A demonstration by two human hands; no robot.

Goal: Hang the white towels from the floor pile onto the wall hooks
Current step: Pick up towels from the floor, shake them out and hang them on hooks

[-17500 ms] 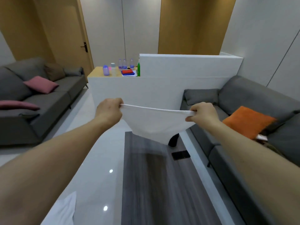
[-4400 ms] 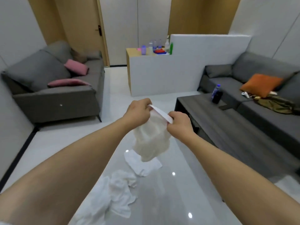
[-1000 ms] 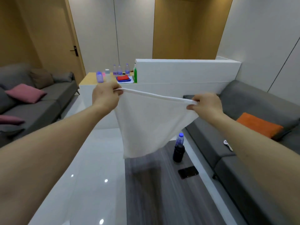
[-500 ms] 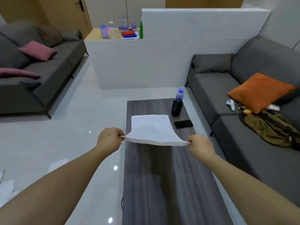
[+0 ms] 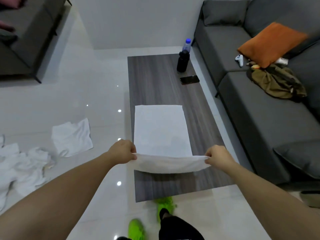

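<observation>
table [image 5: 155,80] under towel [image 5: 161,129], hands [image 5: 121,151] pinching

Person: clothing and limbs as seen from the head camera.
Both forearms bare, no sleeves, watch or rings visible on left hand [image 5: 122,151] or right hand [image 5: 217,157]. Black trousers [image 5: 178,227]; bright green shoes [image 5: 164,205], blurred.
</observation>
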